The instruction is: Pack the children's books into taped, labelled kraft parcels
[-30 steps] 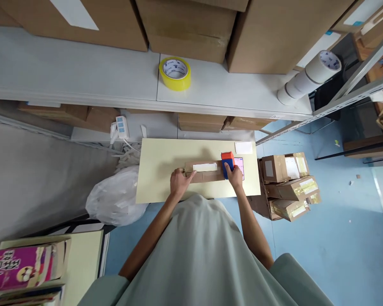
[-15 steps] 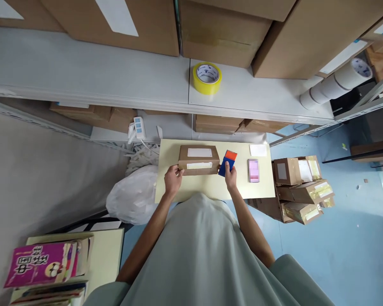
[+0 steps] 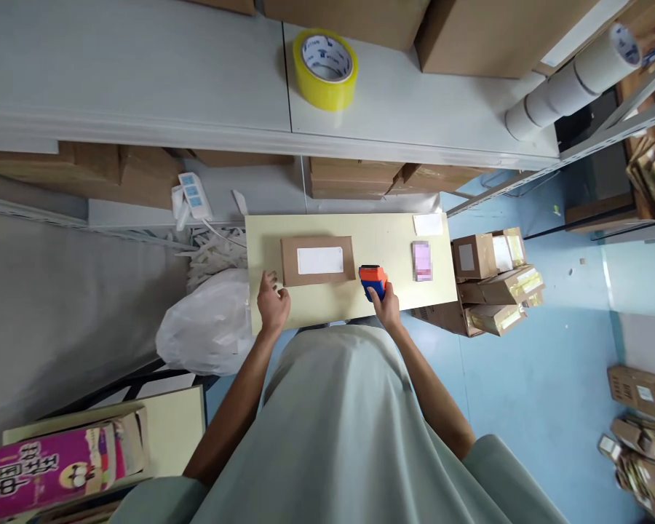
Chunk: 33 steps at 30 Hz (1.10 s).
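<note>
A brown cardboard box (image 3: 317, 278) with a white label (image 3: 319, 260) on top lies flat on the pale yellow table (image 3: 306, 311). Just off its left end is my left hand (image 3: 274, 302), fingers apart and nothing in them. To the right of the box, my right hand (image 3: 387, 307) grips a small blue-and-orange handheld tool (image 3: 373, 282); its exact kind is unclear. The tool is apart from the box, its orange end pointing away from me.
A phone-like pink rectangle (image 3: 422, 260) and white paper (image 3: 428, 224) lie at the table's right. Yellow tape (image 3: 325, 69) sits on the shelf (image 3: 196, 94) above. Packed boxes (image 3: 494, 280) stand right, a plastic bag (image 3: 207, 320) left, books (image 3: 44, 466) lower left.
My left hand has let go of the box and drawn away left; the box, tilted before, now rests label up. The tool has turned in my right hand and shows its orange end. The view has shifted.
</note>
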Each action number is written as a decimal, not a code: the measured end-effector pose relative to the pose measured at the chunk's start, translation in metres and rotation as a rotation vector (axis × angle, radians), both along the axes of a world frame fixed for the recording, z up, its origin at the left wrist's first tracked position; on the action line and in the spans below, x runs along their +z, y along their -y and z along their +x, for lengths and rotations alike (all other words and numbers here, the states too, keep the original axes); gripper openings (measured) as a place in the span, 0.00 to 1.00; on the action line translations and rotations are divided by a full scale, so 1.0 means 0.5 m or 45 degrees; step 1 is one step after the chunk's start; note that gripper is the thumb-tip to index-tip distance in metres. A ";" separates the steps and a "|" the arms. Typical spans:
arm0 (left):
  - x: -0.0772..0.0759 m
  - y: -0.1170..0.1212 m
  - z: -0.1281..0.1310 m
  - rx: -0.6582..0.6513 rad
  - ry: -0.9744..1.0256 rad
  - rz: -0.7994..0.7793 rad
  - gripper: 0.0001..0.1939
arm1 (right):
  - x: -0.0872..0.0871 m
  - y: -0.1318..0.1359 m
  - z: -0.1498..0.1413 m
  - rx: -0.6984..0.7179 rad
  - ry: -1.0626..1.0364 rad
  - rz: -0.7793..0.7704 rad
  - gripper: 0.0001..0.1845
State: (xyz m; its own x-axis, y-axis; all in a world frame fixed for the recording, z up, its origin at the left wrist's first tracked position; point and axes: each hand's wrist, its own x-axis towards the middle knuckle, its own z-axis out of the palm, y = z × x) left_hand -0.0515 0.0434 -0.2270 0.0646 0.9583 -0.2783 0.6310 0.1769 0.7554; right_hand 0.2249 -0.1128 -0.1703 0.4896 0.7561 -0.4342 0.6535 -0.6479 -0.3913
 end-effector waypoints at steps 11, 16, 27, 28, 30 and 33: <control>0.042 0.006 0.195 -0.528 -0.081 0.440 0.32 | -0.034 0.082 0.144 0.744 0.366 0.440 0.34; 0.019 0.030 0.240 -0.604 -0.226 0.472 0.31 | -0.062 0.078 0.220 1.117 0.390 0.545 0.29; 0.016 0.047 0.268 -0.549 -0.418 0.461 0.31 | -0.120 0.010 0.295 1.545 0.412 0.494 0.28; 0.016 0.047 0.269 -0.544 -0.428 0.465 0.32 | -0.121 0.000 0.296 1.568 0.429 0.476 0.29; 0.019 0.040 0.272 -0.545 -0.448 0.477 0.32 | -0.121 -0.020 0.298 1.595 0.468 0.436 0.31; 0.028 0.008 0.280 -0.568 -0.472 0.494 0.34 | -0.119 -0.042 0.299 1.607 0.519 0.397 0.33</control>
State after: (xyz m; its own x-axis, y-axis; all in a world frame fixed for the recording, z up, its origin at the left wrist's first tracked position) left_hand 0.0888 0.0395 -0.2130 0.4423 0.8969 -0.0014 0.8089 -0.3983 0.4325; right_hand 0.3744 -0.0919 -0.2300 -0.5505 0.8200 -0.1566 0.8335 0.5503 -0.0488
